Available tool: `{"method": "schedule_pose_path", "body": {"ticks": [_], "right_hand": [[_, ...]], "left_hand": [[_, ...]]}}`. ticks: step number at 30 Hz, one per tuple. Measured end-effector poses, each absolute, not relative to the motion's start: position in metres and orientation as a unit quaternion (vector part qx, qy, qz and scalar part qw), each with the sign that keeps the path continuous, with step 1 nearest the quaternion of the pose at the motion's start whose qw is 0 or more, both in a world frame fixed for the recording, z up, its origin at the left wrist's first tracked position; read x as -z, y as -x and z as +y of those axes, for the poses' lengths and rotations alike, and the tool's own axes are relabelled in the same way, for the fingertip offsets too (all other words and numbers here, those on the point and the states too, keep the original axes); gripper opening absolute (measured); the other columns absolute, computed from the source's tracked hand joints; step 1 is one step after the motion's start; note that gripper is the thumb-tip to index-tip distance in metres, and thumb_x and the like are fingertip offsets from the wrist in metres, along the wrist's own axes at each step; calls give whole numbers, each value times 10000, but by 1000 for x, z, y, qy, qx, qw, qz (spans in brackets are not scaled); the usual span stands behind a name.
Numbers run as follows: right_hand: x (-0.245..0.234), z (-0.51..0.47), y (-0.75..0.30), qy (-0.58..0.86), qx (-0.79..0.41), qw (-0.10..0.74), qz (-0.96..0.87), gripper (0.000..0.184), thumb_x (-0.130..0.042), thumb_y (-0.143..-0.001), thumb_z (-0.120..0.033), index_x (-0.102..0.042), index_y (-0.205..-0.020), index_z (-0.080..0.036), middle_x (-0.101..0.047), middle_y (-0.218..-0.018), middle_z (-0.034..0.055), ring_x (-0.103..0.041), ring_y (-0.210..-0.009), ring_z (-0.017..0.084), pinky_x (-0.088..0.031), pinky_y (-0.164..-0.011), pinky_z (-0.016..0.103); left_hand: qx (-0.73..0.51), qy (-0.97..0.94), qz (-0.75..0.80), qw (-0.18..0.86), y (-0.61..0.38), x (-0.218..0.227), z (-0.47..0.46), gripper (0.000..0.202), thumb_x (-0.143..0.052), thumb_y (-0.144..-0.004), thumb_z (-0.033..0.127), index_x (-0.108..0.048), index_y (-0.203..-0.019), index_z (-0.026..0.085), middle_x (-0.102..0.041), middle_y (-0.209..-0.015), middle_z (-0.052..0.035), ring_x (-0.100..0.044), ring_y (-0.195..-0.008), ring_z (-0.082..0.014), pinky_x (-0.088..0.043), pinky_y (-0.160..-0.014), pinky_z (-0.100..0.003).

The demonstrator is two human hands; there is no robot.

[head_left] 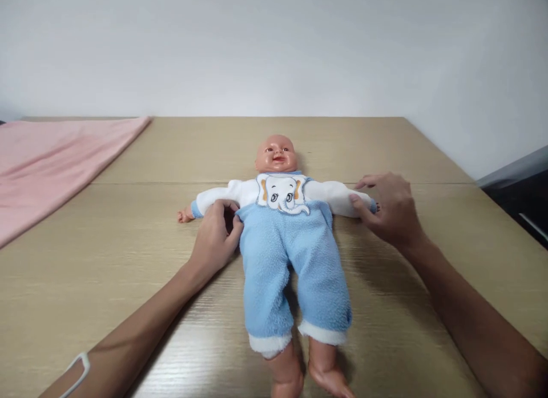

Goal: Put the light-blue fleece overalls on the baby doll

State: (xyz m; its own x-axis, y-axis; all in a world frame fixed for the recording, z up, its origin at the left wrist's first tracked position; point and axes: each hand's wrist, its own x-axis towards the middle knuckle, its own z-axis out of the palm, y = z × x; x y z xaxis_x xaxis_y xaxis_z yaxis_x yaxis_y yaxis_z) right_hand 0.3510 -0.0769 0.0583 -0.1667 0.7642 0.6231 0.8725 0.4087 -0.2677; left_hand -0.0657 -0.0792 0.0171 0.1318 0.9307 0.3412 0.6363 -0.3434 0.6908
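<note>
A baby doll [287, 245] lies on its back on a wooden table [128, 261], head away from me, arms spread. It wears a blue fleece romper with white sleeves and an elephant patch on the chest. My left hand [216, 238] is curled at the doll's side under its arm, fingers pinching the blue fabric. My right hand [387, 206] grips the end of the doll's other white sleeve, thumb and fingers closed round the cuff. The doll's bare feet point toward me at the bottom edge.
A pink cloth [51, 158] lies spread at the table's far left. A white wall stands behind the table. A dark surface [522, 198] shows past the table's right edge. A white band sits on my left forearm [79, 369].
</note>
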Motion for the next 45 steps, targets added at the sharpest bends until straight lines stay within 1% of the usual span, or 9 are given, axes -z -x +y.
{"method": "schedule_pose_path", "body": {"ticks": [4, 8, 12, 18, 25, 29, 35, 41, 45], "right_hand": [[-59, -61, -408, 513, -55, 305, -800, 456, -809, -984, -615, -767, -1280, -271, -779, -1371, 185, -686, -1334, 445, -461, -1209, 631], [-47, -55, -432, 523, -128, 266, -799, 745, -991, -764, -714, -786, -1375, -340, -796, -1421, 109, -706, -1318, 450, -521, -1164, 616], [-44, -56, -427, 508, -136, 271, -806, 573, -953, -814, -728, -833, -1202, -323, -852, -1220, 84, -764, -1161, 414, -572, -1073, 573], [-54, -62, -424, 535, -185, 328, -756, 564, -975, -790, -712, -824, -1118, -280, -857, -1069, 76, -793, -933, 336, -625, -814, 464], [-71, -77, -378, 489, -180, 478, -707, 573, -1060, -763, -497, -784, -1222, -293, -802, -1252, 94, -770, -1092, 320, -663, -922, 458], [-70, -90, -328, 472, -236, 540, -656, 582, -1068, -773, -506, -759, -1219, -297, -793, -1238, 93, -780, -1111, 336, -687, -984, 497], [-58, -99, -298, 407, -281, 605, -624, 488, -900, -982, -527, -675, -1386, -369, -734, -1432, 94, -755, -1253, 321, -625, -1157, 521], [-31, -90, -300, 465, -314, 615, -554, 252, -798, -1044, -493, -679, -1192, -328, -743, -1193, 50, -711, -1005, 254, -617, -1025, 472], [-21, -86, -296, 510, -358, 578, -526, 325, -861, -982, -503, -661, -1151, -310, -726, -1071, 25, -688, -925, 236, -623, -949, 433]], "left_hand": [[-435, -727, 515, 129, 61, -27, -81, 260, -599, -947, 112, -555, -1154, 262, -646, -1121, -85, -606, -1062, -313, -469, -968, -482], [-470, -752, 451, 100, 43, -50, -88, 241, -589, -962, 98, -569, -1126, 274, -676, -1135, -82, -613, -1112, -324, -455, -1012, -506], [-424, -807, 390, 131, 11, -77, -86, 146, -564, -1035, 164, -597, -1129, 272, -715, -1204, -89, -641, -1172, -325, -461, -1065, -512], [-336, -867, 335, 152, -40, -92, -56, 159, -595, -1112, 322, -630, -1242, 236, -715, -1394, -130, -603, -1353, -350, -452, -1175, -520], [-236, -906, 344, 70, -81, -93, -37, 508, -772, -1030, 453, -594, -1416, 174, -704, -1424, -168, -606, -1301, -383, -492, -1110, -538], [-204, -903, 375, 37, -93, -96, -36, 508, -816, -988, 463, -617, -1357, 176, -735, -1377, -184, -632, -1267, -412, -481, -1059, -561], [-319, -865, 376, 95, -87, -88, -28, 382, -856, -922, 470, -656, -1124, 213, -782, -1153, -135, -704, -1086, -377, -510, -973, -529], [-518, -707, 387, 288, -71, -77, -20, 242, -883, -866, 343, -667, -881, 234, -794, -924, -43, -733, -892, -271, -578, -882, -452], [-561, -621, 404, 370, -57, -76, -18, 252, -850, -904, 442, -698, -893, 241, -805, -943, -64, -757, -1094, -320, -587, -1070, -504]]}}
